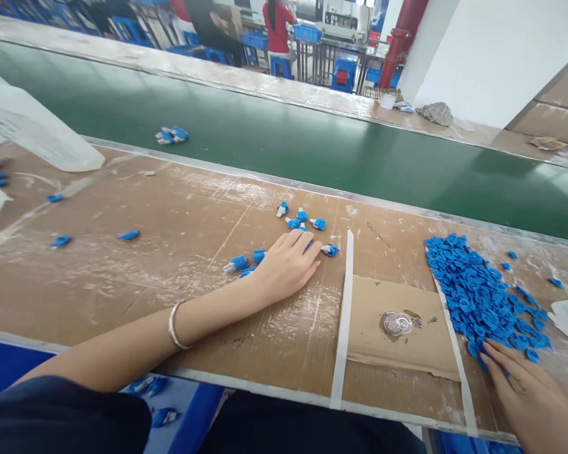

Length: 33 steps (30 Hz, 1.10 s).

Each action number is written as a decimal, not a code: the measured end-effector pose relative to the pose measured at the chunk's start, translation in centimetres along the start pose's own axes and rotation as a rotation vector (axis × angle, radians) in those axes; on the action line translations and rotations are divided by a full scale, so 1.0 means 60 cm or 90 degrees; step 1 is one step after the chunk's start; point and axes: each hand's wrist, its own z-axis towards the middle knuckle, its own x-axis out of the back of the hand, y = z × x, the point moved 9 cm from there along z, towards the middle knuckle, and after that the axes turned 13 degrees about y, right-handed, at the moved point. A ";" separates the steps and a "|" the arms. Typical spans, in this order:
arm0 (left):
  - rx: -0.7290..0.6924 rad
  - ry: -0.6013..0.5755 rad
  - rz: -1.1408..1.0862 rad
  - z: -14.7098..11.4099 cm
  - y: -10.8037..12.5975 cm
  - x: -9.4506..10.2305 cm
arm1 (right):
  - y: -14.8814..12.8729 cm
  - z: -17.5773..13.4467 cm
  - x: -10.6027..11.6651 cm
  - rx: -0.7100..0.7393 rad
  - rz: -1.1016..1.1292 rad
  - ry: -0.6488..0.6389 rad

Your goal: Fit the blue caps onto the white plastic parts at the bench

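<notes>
Palm down on the cardboard-covered table, my left hand (288, 263) has its fingers apart and bent over several small blue-and-white plastic parts (318, 224). More of these parts lie by its wrist side, and what is under the palm is hidden. At the lower right, my right hand (530, 388) is at the near edge of a heap of small round blue plastic pieces (478, 290). Its thumb and fingertips close on a blue piece (474, 348) there. Between the hands, a small clear, shiny blob (398, 323) sits on a cardboard sheet (373, 343).
White strips (344, 315) border the cardboard sheet. Beyond the table runs a green conveyor belt (265, 142) carrying a few blue-and-white parts (171, 135). A translucent white container (42, 126) stands at left. Loose blue pieces (129, 235) are scattered nearby. People sit in the background.
</notes>
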 end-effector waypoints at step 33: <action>0.553 -0.185 -0.966 -0.074 0.067 -0.055 | -0.285 0.178 -0.014 0.359 0.091 -0.131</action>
